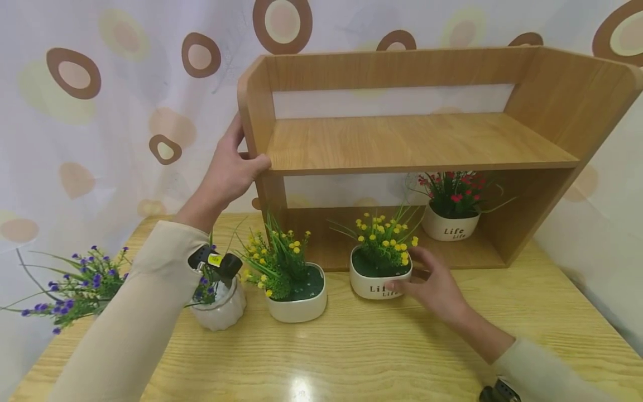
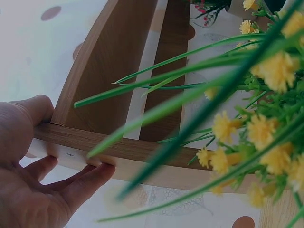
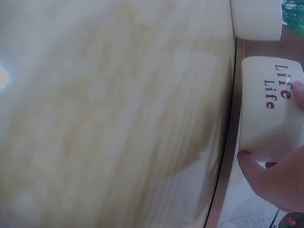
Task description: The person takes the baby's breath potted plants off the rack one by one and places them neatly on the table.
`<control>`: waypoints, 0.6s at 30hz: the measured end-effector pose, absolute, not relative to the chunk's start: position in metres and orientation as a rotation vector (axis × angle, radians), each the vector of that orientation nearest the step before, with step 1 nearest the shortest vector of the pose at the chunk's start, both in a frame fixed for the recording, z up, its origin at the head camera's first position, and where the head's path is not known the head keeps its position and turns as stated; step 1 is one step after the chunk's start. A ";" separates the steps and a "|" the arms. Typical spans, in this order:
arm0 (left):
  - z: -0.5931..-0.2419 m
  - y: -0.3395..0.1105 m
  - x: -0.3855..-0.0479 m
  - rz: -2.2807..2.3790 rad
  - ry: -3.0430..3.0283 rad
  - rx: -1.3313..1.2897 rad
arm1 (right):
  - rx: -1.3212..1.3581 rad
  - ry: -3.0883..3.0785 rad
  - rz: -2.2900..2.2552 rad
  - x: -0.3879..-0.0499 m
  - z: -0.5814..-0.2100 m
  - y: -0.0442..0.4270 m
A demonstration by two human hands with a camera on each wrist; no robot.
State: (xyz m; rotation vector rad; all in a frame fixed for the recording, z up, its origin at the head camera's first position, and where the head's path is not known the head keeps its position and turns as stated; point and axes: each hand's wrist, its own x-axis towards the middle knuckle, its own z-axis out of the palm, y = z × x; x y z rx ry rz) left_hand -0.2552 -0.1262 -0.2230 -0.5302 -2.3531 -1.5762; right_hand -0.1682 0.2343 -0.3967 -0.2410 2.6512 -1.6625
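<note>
My left hand (image 1: 233,164) grips the left side panel of a two-tier wooden shelf (image 1: 402,139). Its thumb lies over the panel's front edge, the fingers along the outer face, as the left wrist view shows. On the right, my other hand (image 1: 437,285) holds a white pot (image 1: 361,285) of yellow artificial flowers (image 1: 382,234) lettered "Life". The thumb presses its front and the fingers lie at its right side. This pot is upright at the front of the lower tier; in the right wrist view, its lettered wall (image 3: 266,123) fills the right side.
A second white pot (image 1: 298,310) with yellow flowers stands on the wooden table (image 1: 351,357), left of the held one. Further left are a ribbed white pot (image 1: 221,312) and purple flowers (image 1: 95,279). A red-flowered pot (image 1: 449,226) stands inside the lower tier at right.
</note>
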 end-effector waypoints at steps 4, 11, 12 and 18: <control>-0.224 -0.126 -0.256 -1.590 -2.356 -0.520 | -0.231 2.627 -1.683 -0.163 -0.398 0.232; -0.225 -0.126 -0.258 -1.585 -2.373 -0.501 | -0.179 2.576 -1.724 -0.153 -0.402 0.228; -0.225 -0.126 -0.258 -1.588 -2.372 -0.500 | -0.175 2.569 -1.727 -0.152 -0.402 0.227; -0.225 -0.126 -0.258 -1.585 -2.383 -0.486 | -0.158 2.545 -1.726 -0.144 -0.402 0.223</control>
